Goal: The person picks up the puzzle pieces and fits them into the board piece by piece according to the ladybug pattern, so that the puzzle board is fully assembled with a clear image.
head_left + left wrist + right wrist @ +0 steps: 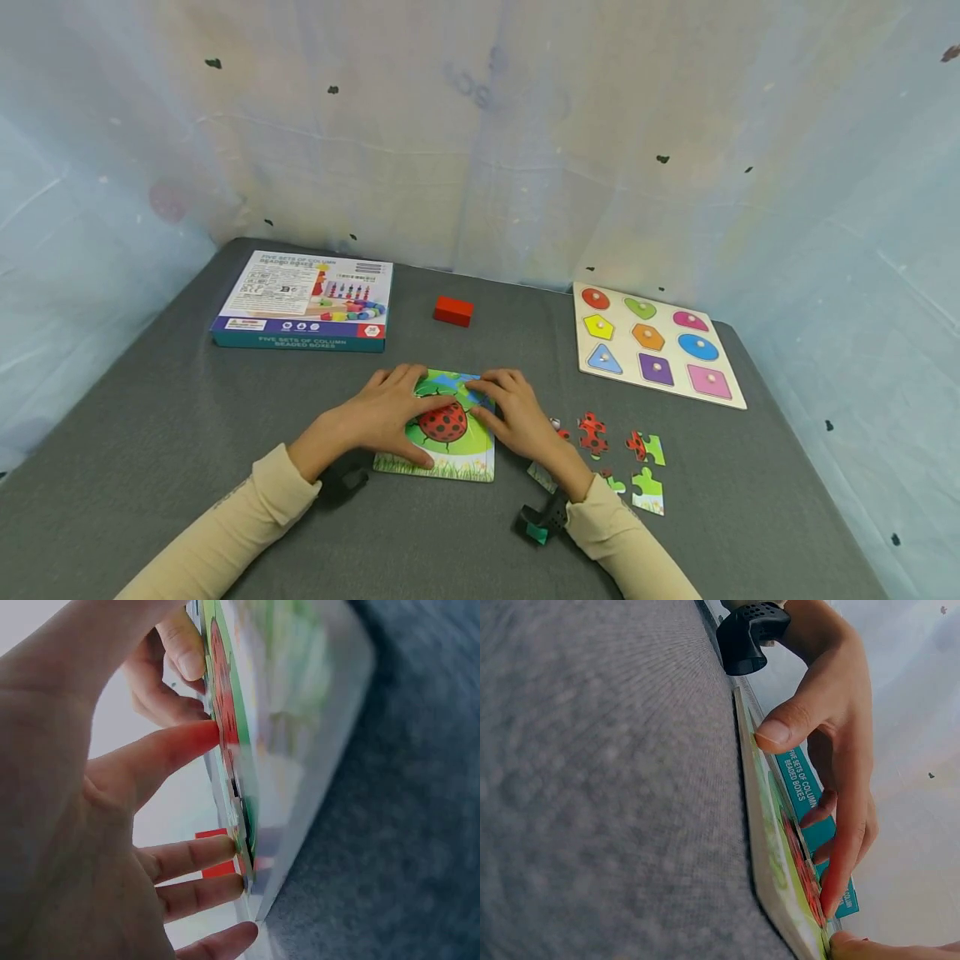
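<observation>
A square ladybug jigsaw puzzle (457, 468) lies flat on the grey table in the head view. My left hand (381, 414) rests over its left side, thumb near the bottom edge and index finger on the red ladybug. In the left wrist view, the other left fingers (196, 856) reach the puzzle's far edge. My right hand (525, 421) touches the upper right part, its thumb and index finger spread apart on the surface. Whether a piece sits under those fingertips is hidden. Loose puzzle pieces (647, 492) lie right of that hand, some partly covered by the wrist.
A beaded-toy box (300, 304) lies at the back left. Behind the puzzle is a red block (453, 311). A wooden shape board (652, 346) with knobbed pieces lies at the back right. Pale sheeting (480, 167) rises behind the table (300, 533).
</observation>
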Available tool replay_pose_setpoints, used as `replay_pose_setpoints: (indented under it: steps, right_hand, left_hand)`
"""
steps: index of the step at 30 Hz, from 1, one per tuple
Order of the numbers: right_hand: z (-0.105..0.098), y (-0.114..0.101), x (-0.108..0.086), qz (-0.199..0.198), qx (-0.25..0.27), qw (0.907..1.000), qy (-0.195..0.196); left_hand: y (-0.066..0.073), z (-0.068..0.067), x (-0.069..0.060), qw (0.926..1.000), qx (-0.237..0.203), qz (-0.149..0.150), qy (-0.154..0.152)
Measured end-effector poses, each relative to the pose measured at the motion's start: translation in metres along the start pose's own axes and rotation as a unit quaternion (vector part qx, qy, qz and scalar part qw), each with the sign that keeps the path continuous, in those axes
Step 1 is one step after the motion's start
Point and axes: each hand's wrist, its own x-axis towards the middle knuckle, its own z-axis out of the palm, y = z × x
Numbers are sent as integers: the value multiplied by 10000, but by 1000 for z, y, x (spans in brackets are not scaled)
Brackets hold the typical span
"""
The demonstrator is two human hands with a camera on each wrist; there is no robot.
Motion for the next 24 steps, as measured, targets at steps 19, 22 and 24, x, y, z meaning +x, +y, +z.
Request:
replay_pose_setpoints:
  steps: [19,22,24]
  right_hand:
    - [0,-2,0,86,168,9998,38]
    - [0,-1,1,96,178,9998,-3]
    - [0,0,1,108,180,9998,-41]
  left_hand:
    - [-17,-16,-5,9985,-507,183,-30]
    - [-20,-17,-8,9995,-279,124,94]
    - [-23,-16,-12,9999,-110,109,69]
